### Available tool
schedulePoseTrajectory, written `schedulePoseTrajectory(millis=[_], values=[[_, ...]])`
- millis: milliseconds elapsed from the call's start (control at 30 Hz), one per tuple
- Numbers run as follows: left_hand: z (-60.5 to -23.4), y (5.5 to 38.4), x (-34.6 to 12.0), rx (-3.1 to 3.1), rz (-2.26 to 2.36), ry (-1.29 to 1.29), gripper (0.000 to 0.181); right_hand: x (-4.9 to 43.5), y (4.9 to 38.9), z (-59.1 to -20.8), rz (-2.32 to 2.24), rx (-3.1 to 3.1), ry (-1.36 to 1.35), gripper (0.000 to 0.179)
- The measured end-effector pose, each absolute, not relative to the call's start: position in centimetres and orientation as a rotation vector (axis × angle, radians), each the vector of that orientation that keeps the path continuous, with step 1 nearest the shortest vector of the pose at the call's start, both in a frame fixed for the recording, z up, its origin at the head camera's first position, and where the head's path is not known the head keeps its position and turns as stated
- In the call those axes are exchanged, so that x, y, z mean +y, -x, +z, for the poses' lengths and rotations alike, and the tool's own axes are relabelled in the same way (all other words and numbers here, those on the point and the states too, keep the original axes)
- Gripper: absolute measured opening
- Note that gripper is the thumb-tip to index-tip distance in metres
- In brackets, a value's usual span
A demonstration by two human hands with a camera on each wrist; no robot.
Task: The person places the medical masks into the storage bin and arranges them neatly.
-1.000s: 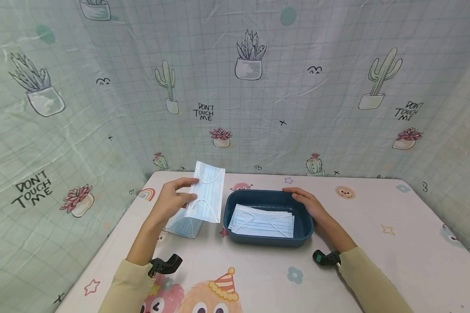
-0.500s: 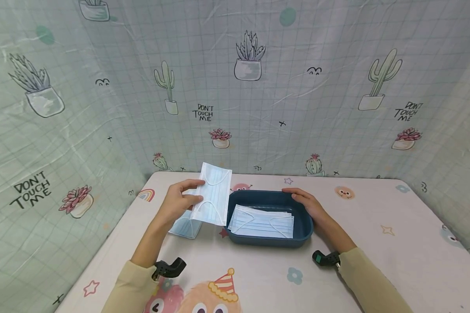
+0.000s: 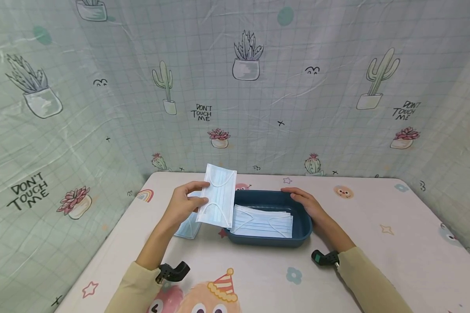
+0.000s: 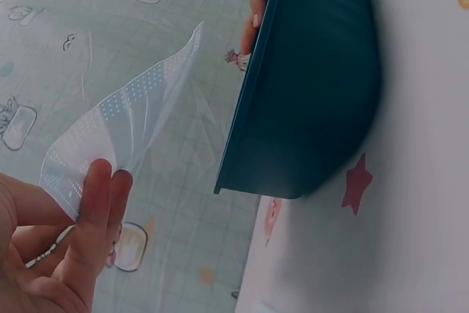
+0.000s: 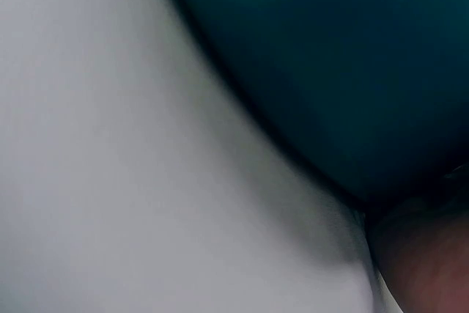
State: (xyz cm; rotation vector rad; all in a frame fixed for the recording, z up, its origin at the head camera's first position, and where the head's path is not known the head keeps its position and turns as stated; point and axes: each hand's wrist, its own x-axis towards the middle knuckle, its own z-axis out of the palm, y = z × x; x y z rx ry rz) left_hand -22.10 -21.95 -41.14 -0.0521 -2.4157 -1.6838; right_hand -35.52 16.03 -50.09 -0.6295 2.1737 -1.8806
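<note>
My left hand (image 3: 183, 203) pinches a light-blue disposable face mask (image 3: 218, 196) by its left edge, thumb and fingers on either side. The mask is held upright, ear loops facing me, and overlaps the left end of a dark-blue plastic bin (image 3: 268, 240) in the head view. From the left wrist, the held mask (image 4: 124, 111) looks bowed, beside the bin's wall (image 4: 315, 86). Several masks (image 3: 263, 221) lie flat in the bin. My right hand (image 3: 310, 205) grips the bin's right end at the rim. In the right wrist view, the bin's dark side (image 5: 315, 56) fills much of the picture.
More blue masks (image 3: 188, 228) lie on the table left of the bin, partly hidden behind the left hand and the held mask. The white table cover (image 3: 360, 261) has printed cartoons. A patterned curtain (image 3: 274, 100) hangs behind and at both sides.
My left hand has carried the mask rightward, from over the masks on the table to the bin's left end. The right hand has stayed at the bin's right end.
</note>
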Motion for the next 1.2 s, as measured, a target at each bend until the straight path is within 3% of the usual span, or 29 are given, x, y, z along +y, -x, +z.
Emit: schedulePoseTrajectory(millis=[1200], values=[[-41.5,22.2,-20.8,-2.415,-1.701,0.082,0.045,16.0,35.4,-50.1,-1.871,2.180,0.632,0.043]])
